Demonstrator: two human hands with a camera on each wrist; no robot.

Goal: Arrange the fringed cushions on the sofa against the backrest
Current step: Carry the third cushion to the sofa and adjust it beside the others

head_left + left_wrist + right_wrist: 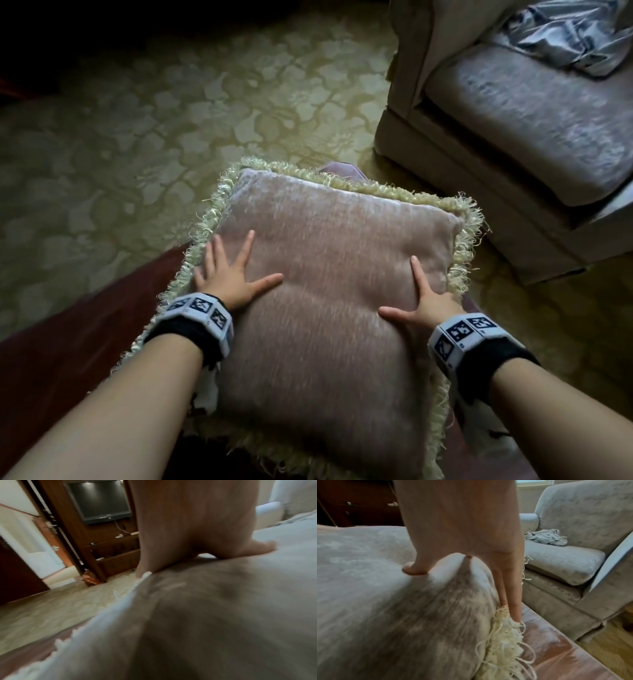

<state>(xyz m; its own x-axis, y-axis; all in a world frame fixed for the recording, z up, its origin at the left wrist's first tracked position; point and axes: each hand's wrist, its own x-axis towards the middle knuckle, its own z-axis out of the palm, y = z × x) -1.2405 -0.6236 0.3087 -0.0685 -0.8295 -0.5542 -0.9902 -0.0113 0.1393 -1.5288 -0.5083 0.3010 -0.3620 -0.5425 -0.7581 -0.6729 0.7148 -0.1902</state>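
Note:
A pinkish-grey velvet cushion (325, 274) (205, 615) (385, 601) with a cream fringe (501, 642) lies flat on a dark wooden table (85, 342). My left hand (233, 270) (197, 520) presses on its left side with straight, spread fingers. My right hand (421, 298) (462, 527) rests on its right side: the thumb digs into the top and straight fingers run down the edge to the fringe. The corner of a second lilac cushion (342, 171) peeks out behind the far edge. The grey sofa (513, 120) (565, 561) stands at the right.
A crumpled grey cloth (575, 37) (546, 536) lies on the sofa seat. Patterned yellow carpet (171, 120) covers the floor between table and sofa. A dark television (99, 500) hangs in a wooden unit beside a doorway, seen in the left wrist view.

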